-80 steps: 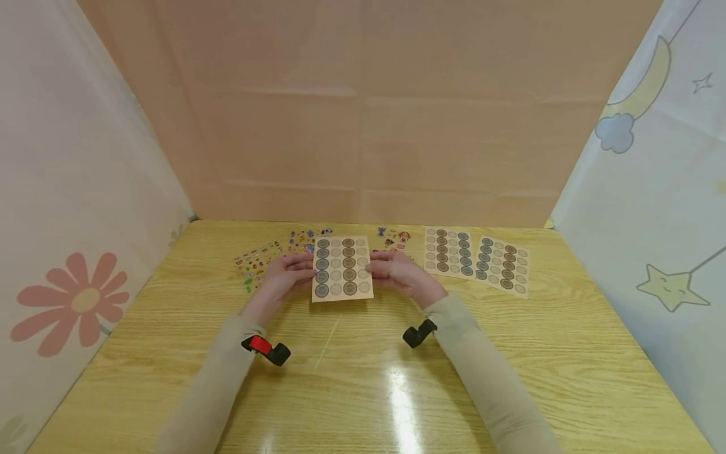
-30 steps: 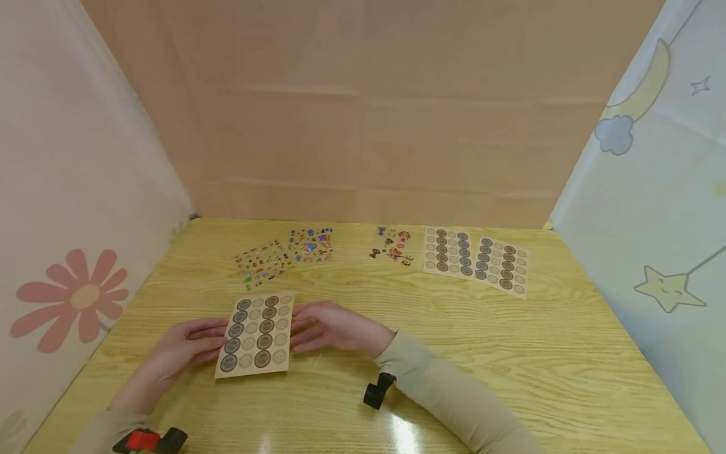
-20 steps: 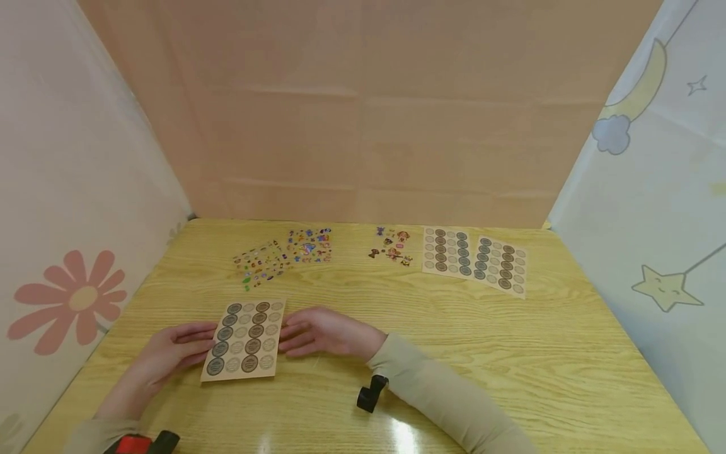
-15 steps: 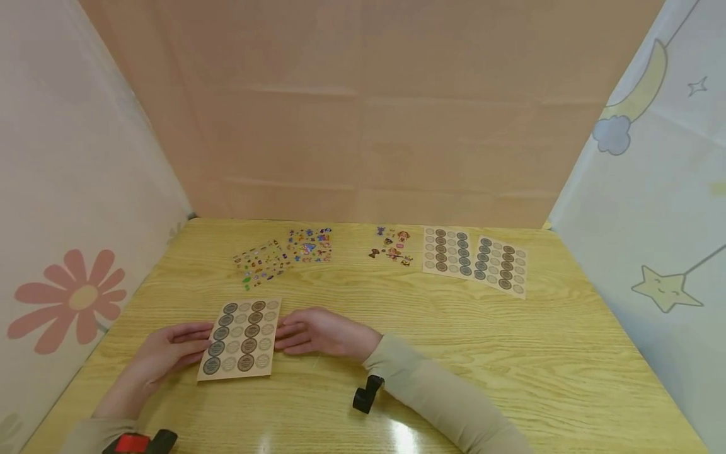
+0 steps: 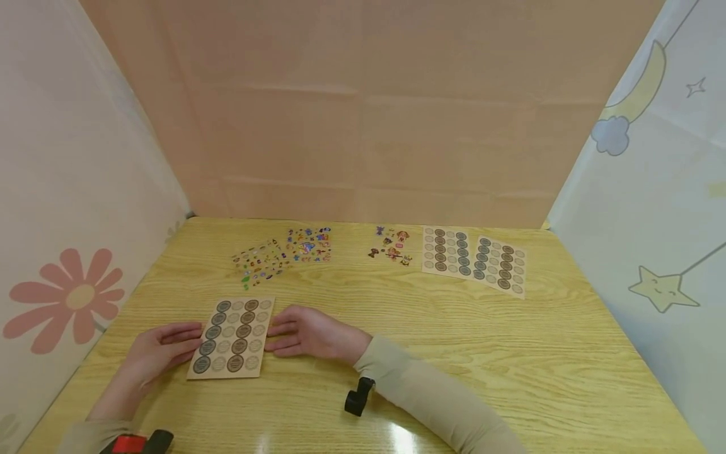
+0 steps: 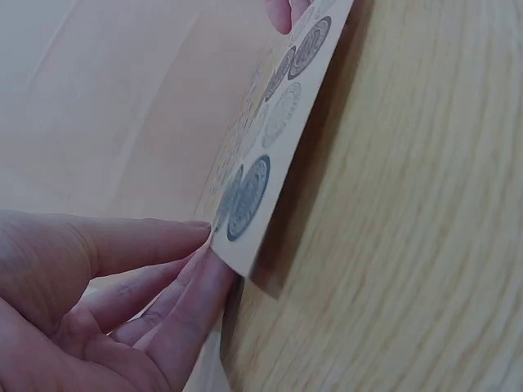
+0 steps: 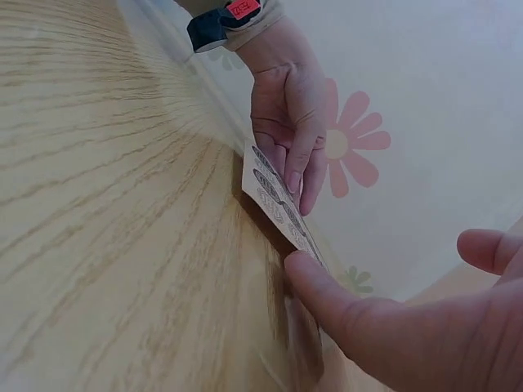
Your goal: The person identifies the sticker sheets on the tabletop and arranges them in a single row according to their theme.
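Observation:
A beige sheet of round stickers in dark and pale columns is at the left front of the wooden table, lifted slightly with a shadow under its edge. My left hand pinches its left edge; the left wrist view has the thumb at the edge and fingers beneath. At the right edge is my right hand, its fingers loosely extended. One fingertip appears at the sheet's edge in the right wrist view; firm contact is unclear.
Two similar round-sticker sheets, one beside another, lie at the back right. Clear sheets with colourful cartoon stickers lie at the back: one left, one beside it, one near the middle. Patterned cloth walls enclose the table.
Both hands have brought the round-sticker sheet from the back middle to the left front. Over the last half second it shifted a little further left and lower, and the right hand followed.

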`<state>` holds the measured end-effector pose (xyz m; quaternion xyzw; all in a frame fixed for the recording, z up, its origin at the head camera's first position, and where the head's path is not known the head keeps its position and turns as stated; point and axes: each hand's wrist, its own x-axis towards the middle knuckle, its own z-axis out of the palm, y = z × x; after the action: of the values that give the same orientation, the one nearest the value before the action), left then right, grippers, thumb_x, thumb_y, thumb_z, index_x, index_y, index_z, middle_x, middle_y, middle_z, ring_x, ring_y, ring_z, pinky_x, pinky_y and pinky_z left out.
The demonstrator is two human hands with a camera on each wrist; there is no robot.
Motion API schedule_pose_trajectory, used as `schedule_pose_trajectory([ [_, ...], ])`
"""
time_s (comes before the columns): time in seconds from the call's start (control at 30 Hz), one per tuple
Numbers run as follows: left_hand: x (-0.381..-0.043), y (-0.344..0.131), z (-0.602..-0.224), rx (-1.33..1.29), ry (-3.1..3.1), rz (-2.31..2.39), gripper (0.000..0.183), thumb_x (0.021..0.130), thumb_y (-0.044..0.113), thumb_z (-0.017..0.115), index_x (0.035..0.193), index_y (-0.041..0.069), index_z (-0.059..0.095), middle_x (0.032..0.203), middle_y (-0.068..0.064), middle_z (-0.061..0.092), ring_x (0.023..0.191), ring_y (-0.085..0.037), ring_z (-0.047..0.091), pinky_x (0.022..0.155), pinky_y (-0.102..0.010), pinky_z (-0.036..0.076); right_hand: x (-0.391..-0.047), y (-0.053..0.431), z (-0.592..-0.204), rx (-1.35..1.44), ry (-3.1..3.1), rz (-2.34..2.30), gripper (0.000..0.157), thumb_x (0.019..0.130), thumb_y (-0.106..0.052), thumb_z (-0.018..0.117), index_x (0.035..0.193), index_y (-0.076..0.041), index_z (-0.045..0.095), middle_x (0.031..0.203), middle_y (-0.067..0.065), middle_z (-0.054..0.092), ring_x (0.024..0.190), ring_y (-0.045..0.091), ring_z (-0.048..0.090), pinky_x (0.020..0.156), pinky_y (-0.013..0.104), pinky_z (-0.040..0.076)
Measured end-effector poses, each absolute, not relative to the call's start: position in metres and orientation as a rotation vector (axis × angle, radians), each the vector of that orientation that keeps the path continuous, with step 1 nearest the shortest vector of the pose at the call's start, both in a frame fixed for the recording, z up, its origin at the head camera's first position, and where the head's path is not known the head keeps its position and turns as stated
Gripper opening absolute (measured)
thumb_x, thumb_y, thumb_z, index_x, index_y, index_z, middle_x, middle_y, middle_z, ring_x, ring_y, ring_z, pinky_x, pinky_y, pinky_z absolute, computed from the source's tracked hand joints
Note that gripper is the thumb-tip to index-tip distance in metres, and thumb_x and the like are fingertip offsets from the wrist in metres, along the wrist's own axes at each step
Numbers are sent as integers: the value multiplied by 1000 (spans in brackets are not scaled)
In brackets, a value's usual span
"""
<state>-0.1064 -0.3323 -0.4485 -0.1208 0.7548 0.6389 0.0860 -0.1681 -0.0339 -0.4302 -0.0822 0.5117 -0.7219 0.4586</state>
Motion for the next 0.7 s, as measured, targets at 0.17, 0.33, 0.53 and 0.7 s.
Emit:
schedule_pose_trajectory([
  [0.17,-104,-330,-443,-361,2279,1879,57,87,8,71,131,-17,45,99,6,69,86,-4,65,76,-26,56,-167,-37,-430,-203,1241,-1793,54,96,-27,45,133,11,38,132,22,46,119,44,49,100,48,43],
  [0.33,-102,-328,-439,-339,2291,1896,55,89,3,67,130,-21,40,98,3,68,86,-4,65,77,-27,56,-165,-37,-429,-185,1226,-1802,56,95,-29,46,133,11,36,133,23,45,120,45,48,101,51,42],
  [0.53,-100,-326,-439,-298,2341,1897,52,89,0,66,127,-24,41,98,-1,69,86,-3,65,76,-26,56,-165,-37,-427,-174,1215,-1796,54,95,-30,45,131,10,37,131,22,47,121,44,47,101,51,41],
  [0.7,-99,-324,-437,-290,2421,1821,52,89,4,66,127,-24,43,99,-4,69,85,-2,65,75,-25,56,-165,-38,-427,-177,1220,-1799,52,94,-30,46,128,9,38,130,22,46,121,44,47,102,52,39],
])
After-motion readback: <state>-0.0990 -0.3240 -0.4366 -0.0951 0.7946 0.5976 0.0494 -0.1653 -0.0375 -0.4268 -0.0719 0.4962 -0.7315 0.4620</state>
